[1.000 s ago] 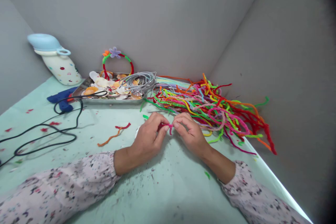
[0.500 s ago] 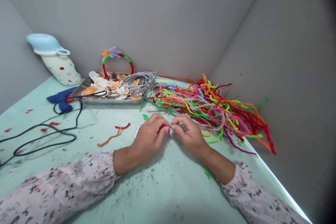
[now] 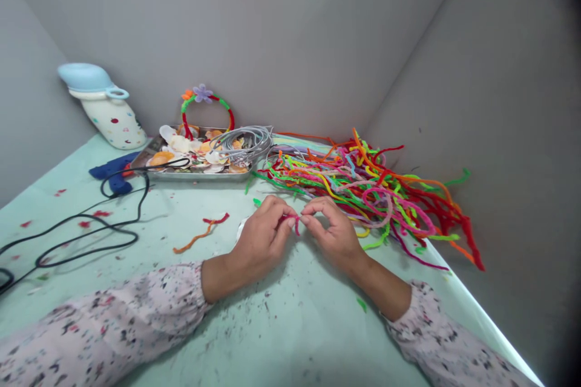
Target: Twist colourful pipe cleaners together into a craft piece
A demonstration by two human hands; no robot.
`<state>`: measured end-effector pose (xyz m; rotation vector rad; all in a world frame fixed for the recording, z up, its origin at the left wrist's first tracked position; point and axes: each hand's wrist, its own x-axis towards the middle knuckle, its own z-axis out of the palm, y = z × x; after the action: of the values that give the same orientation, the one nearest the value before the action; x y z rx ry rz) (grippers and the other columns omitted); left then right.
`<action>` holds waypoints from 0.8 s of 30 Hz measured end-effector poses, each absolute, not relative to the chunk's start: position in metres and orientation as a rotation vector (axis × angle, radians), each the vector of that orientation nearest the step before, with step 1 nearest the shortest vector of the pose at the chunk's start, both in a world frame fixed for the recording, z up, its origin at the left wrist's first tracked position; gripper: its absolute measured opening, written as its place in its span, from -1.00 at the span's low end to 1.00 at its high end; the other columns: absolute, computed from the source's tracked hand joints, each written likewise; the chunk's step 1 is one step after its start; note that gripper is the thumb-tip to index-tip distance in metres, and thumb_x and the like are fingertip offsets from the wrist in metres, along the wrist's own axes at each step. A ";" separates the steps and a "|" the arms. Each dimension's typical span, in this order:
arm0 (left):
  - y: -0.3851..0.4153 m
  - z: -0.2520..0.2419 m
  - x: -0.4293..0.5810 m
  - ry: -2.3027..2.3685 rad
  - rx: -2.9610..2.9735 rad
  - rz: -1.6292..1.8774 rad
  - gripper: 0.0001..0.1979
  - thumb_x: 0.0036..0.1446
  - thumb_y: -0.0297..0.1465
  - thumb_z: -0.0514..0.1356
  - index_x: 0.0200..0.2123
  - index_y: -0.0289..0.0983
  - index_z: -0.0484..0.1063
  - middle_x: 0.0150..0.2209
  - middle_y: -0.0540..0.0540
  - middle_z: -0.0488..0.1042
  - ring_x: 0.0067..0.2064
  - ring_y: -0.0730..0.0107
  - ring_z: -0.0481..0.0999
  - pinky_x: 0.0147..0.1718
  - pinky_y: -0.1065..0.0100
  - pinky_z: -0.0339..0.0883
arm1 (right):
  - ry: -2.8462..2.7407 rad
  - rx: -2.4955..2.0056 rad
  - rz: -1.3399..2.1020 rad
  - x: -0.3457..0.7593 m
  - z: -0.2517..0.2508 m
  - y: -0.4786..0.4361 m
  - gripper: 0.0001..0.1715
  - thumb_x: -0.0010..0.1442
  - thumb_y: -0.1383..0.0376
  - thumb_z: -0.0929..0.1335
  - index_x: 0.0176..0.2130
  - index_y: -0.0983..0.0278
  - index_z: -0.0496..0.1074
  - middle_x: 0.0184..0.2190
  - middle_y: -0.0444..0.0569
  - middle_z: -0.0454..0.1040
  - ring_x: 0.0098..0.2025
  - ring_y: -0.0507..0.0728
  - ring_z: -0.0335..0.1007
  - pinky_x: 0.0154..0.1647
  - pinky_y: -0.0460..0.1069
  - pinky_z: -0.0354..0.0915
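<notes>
My left hand (image 3: 261,237) and my right hand (image 3: 330,233) meet over the pale green table (image 3: 281,326), both pinching a short pink pipe cleaner (image 3: 296,222) between thumbs and fingertips. Most of the piece is hidden inside the fingers. A big tangled heap of coloured pipe cleaners (image 3: 367,190) lies just beyond my right hand, against the grey wall.
A metal tray (image 3: 195,170) of shells, with grey wire coils (image 3: 242,142) and a pipe-cleaner hoop (image 3: 206,106), stands at the back. A blue glue gun (image 3: 113,168) with black cord (image 3: 86,233) lies left. A white-and-blue jug (image 3: 106,109) leans far left. Orange-red scraps (image 3: 200,233) lie near my left hand.
Both hands stay together on the pink piece, with small finger movements. The view has shifted slightly, so everything sits a little lower and to the right.
</notes>
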<state>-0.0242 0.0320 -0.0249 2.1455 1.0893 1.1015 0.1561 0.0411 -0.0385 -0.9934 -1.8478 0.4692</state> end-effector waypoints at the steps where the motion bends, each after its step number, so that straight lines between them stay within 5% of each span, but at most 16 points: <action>1: 0.032 -0.025 -0.024 1.093 2.134 1.125 -0.86 0.29 -0.44 0.02 -0.21 -0.29 0.37 -0.20 -0.11 0.34 -0.11 0.30 0.34 -0.12 0.27 0.24 | -1.830 -0.993 0.471 0.156 -0.039 0.041 -0.97 0.24 0.31 0.34 -0.30 0.17 0.39 -0.32 -0.13 0.42 -0.21 0.09 0.34 -0.12 0.03 0.25; 11: 0.032 -0.023 -0.027 1.034 2.071 1.257 -0.86 0.30 -0.43 0.01 -0.26 -0.28 0.35 -0.23 -0.09 0.32 -0.13 0.33 0.32 -0.11 0.29 0.22 | -1.877 -0.915 0.268 0.157 -0.036 0.041 -0.79 0.16 0.43 0.36 -0.19 0.16 0.41 -0.24 -0.08 0.45 -0.13 0.15 0.35 -0.05 0.10 0.27; 24: 0.030 -0.023 -0.026 0.987 2.070 1.233 -0.88 0.30 -0.43 0.03 -0.25 -0.28 0.35 -0.24 -0.08 0.34 -0.15 0.35 0.33 -0.13 0.29 0.23 | -1.931 -0.853 0.153 0.158 -0.035 0.044 -0.81 0.14 0.39 0.42 -0.22 0.14 0.46 -0.30 -0.08 0.50 -0.17 0.16 0.37 -0.10 0.12 0.29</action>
<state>-0.0262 0.0297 -0.0231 2.0703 0.9867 1.2327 0.1579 0.0438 -0.0353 -0.8532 -1.9307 0.1530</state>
